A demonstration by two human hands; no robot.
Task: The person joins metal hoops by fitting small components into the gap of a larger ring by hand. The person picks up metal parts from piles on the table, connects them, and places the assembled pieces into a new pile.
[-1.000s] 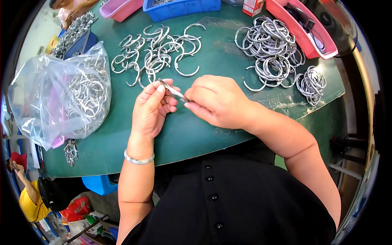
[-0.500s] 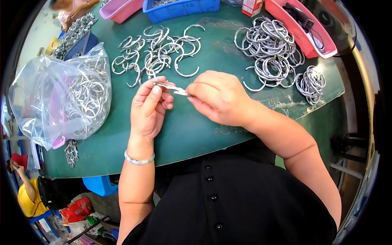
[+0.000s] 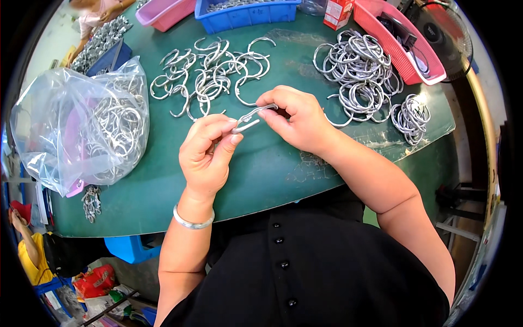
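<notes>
Between my hands, above the near part of the table, is an open silver metal ring (image 3: 249,115) seen nearly edge-on. My left hand (image 3: 206,155) pinches one end of it with thumb and fingertips. The other end is gripped by my right hand (image 3: 301,117), thumb below and fingers curled over it. Just beyond lie several loose open rings (image 3: 215,73), spread out singly and overlapping. To the right a heap of similar rings (image 3: 359,71) is piled up, with a smaller bundle (image 3: 411,119) beside it near the table's right edge.
A clear plastic bag (image 3: 81,128) of rings stands at the left, a small metal cluster (image 3: 91,203) below it. Pink and blue bins (image 3: 248,19), a red-white box (image 3: 338,13) and a pink basket (image 3: 406,54) line the far side. Another person (image 3: 101,13) sits at far left.
Both hands have turned the ring, so its curve now shows more. My left hand has shifted right and closer to my right hand, whose fingers have changed their grip.
</notes>
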